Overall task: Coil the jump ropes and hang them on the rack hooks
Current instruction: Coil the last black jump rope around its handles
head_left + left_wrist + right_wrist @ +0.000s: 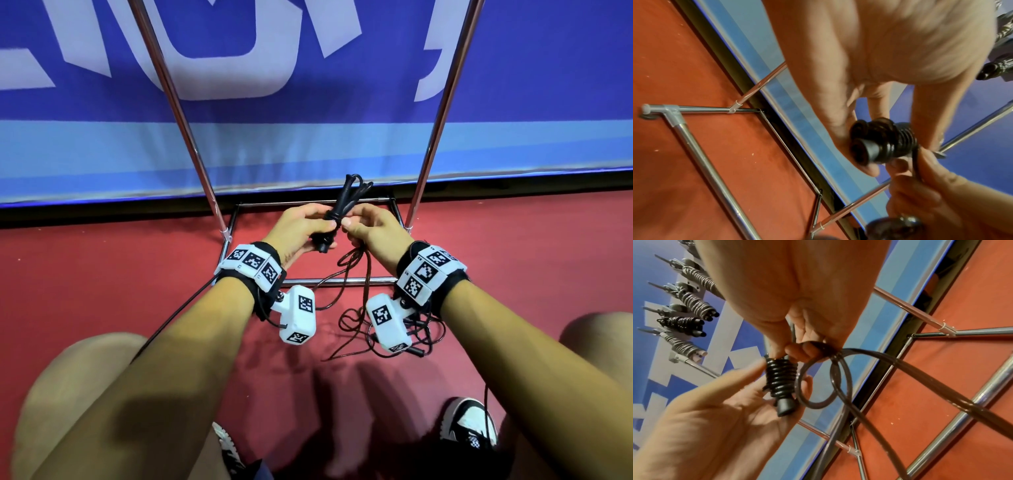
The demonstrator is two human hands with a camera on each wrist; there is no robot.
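The left hand (301, 229) grips the black jump rope (337, 212) by its bundled handles, fingers and thumb curled round the lower part where the cord is already wound in tight turns; the handle ends jut out below the palm, the other end rises up and away past the knuckles; the right hand (371, 228) sits just beside it, thumb and fingers pinching the loose cord right where it leaves the wound section — from that pinch the cord loops once and trails down to a tangle on the red floor (102, 274); behind stands the metal rack (442, 113); on its hooks hang coiled ropes (692, 303).
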